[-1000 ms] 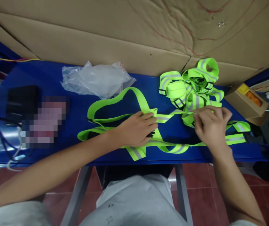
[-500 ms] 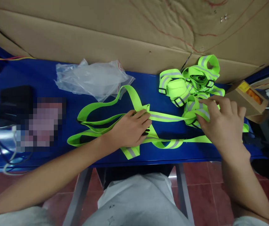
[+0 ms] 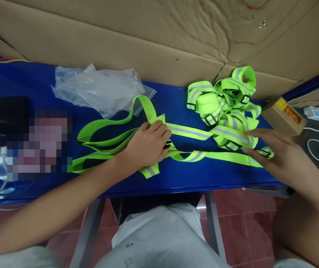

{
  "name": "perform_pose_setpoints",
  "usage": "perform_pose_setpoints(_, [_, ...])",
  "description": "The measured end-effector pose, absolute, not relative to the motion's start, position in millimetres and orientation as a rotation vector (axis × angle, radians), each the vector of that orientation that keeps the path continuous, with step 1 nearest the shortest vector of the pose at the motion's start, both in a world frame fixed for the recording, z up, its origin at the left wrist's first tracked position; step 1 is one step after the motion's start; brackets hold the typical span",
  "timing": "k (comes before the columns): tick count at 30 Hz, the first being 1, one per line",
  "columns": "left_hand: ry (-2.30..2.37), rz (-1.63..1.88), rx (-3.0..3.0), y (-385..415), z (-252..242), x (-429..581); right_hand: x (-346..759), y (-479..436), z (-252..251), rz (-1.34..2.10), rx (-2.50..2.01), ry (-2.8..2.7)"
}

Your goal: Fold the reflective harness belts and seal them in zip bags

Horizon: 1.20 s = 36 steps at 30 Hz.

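Neon strap on the surface, running from left hand (curled over it, can't tell if gripping) toward right hand (thumb and fingers apart); likely light, limp, twist-prone, so pinch the flat run across its width.

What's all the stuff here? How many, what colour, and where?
Loose straps: count unclear, yellow-green with grey stripes, middle
Strap pile: one, yellow-green and grey, back right
Plastic bagging: count unclear, clear, back left
Cardboard box: one, brown, right
Dark object: one, black, far left
Pixelated patch: one, pinkish, left
Cables: several, mixed colours, both sides
Pale object: one, white, far right
Table: one, blue, under the straps
Cardboard panelling: count unclear, brown, behind
Bars: two, grey, below
Floor tiles: several, red, below
Shirt: one, pale grey, bottom middle
Left hand: one, on the loose straps
Right hand: one, at the strap pile
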<state>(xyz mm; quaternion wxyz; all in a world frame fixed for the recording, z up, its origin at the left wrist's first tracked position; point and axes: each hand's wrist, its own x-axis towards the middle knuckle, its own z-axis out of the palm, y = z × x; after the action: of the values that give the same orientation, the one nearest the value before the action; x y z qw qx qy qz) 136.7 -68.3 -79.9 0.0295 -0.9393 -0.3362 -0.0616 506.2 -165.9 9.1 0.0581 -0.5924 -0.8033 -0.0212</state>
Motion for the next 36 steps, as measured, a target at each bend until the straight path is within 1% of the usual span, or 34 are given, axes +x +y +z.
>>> perform_pose_setpoints(2, [-1.056, -0.199, -2.894, -68.9, -79.2, 138.5, 497.7, -165.4, 1.3, -0.115, -1.807, -2.434])
perform_pose_setpoints(4, [-1.069, -0.193, -2.887, -69.6, -78.5, 140.0, 491.6, -162.4, -8.2, -0.238, -1.858, -2.431])
perform_pose_setpoints(7, [-1.098, -0.132, -2.865, -70.2, -79.0, 141.4, 490.3, -158.2, -17.0, -0.353, -1.878, -2.362])
perform_pose_setpoints(12, [-1.184, -0.055, -2.824, -71.2, -79.2, 143.3, 505.7, -159.8, -9.0, -0.302, -1.920, -2.135])
perform_pose_setpoints(14, [-1.221, -0.040, -2.809, -72.0, -78.0, 143.6, 514.5, -159.6, -3.3, -0.146, -2.002, -2.023])
perform_pose_setpoints(15, [-1.235, -0.032, -2.803, -72.3, -77.4, 143.6, 519.1, -158.7, -1.1, -0.014, -2.036, -1.957])
perform_pose_setpoints(19, [-1.261, -0.028, -2.787, -73.0, -78.5, 142.3, 539.4, -152.0, -2.5, 0.637, -2.028, -1.697])
perform_pose_setpoints(21, [-1.275, -0.039, -2.773, -72.5, -80.9, 141.0, 549.6, -150.6, -8.2, 0.739, -1.987, -1.636])
perform_pose_setpoints(24, [-1.322, -0.049, -2.733, -70.7, -84.5, 139.4, 560.4, -157.7, -13.5, 0.643, -1.984, -1.679])
perform_pose_setpoints(29, [-1.383, -0.081, -2.687, -68.0, -85.5, 138.7, 556.2, -191.3, -0.2, 0.174, -2.094, -1.819])
perform_pose_setpoints(31, [-1.384, -0.106, -2.689, -67.7, -84.2, 138.3, 550.1, -203.4, 2.1, 0.063, -2.080, -1.902])
perform_pose_setpoints(33, [-1.377, -0.126, -2.705, -67.4, -82.7, 137.5, 546.5, -210.7, -4.1, 0.051, -2.048, -2.029])
perform_pose_setpoints(36, [-1.380, -0.152, -2.735, -67.3, -81.6, 136.5, 550.5, -213.9, -25.5, 0.192, -2.014, -2.183])
